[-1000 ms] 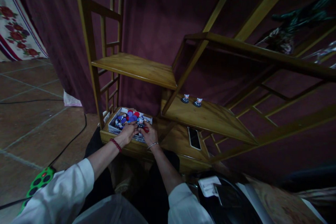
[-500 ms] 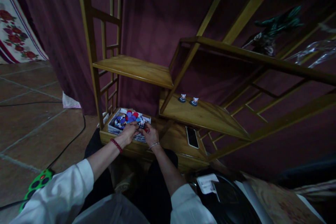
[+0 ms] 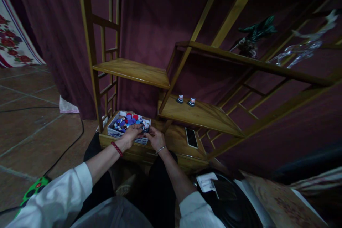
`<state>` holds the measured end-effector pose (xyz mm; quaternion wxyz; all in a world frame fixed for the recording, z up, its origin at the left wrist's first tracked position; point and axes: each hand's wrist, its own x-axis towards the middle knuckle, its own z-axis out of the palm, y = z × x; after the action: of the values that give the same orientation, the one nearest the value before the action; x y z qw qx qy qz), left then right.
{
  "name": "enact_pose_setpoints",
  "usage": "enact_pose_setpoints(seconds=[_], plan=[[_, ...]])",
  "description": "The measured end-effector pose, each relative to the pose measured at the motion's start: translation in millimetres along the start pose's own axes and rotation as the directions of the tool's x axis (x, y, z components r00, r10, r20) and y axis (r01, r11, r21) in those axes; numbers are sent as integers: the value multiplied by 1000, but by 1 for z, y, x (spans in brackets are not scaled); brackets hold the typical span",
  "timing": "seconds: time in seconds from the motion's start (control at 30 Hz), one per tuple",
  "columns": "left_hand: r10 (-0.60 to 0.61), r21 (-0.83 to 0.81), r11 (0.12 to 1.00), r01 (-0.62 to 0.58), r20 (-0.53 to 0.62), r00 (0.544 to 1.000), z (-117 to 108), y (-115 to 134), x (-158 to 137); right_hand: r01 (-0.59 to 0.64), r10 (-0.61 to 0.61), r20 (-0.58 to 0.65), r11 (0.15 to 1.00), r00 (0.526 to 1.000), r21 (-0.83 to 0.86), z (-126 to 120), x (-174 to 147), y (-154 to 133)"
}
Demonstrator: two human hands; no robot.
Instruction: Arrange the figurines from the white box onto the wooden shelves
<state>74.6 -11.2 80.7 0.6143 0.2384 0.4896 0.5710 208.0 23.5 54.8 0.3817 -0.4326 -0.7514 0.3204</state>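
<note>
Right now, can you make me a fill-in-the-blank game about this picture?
1. The box of small toys sits on the ____ shelf of the rack.
2. ____ small figurines stand on the middle shelf.
3. The left hand wears a ____ bead bracelet.
4. A dark ____ lies flat to the right of the right hand.

Missing words: bottom; two; red; phone

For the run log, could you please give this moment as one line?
left hand + right hand: jointly on small figurine | over box | two figurines on shelf
</note>
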Motion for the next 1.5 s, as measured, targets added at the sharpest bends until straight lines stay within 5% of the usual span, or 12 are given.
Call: enact_pose_setpoints(seconds=[0.9, 1.5], plan=[[44, -52, 998, -31, 260, 965, 52, 4, -33, 7, -6, -16, 1000, 1000, 28, -72, -27, -2], [40, -39, 999, -30, 286, 957, 101, 7, -41, 69, -61, -73, 991, 995, 113, -121, -37, -11]])
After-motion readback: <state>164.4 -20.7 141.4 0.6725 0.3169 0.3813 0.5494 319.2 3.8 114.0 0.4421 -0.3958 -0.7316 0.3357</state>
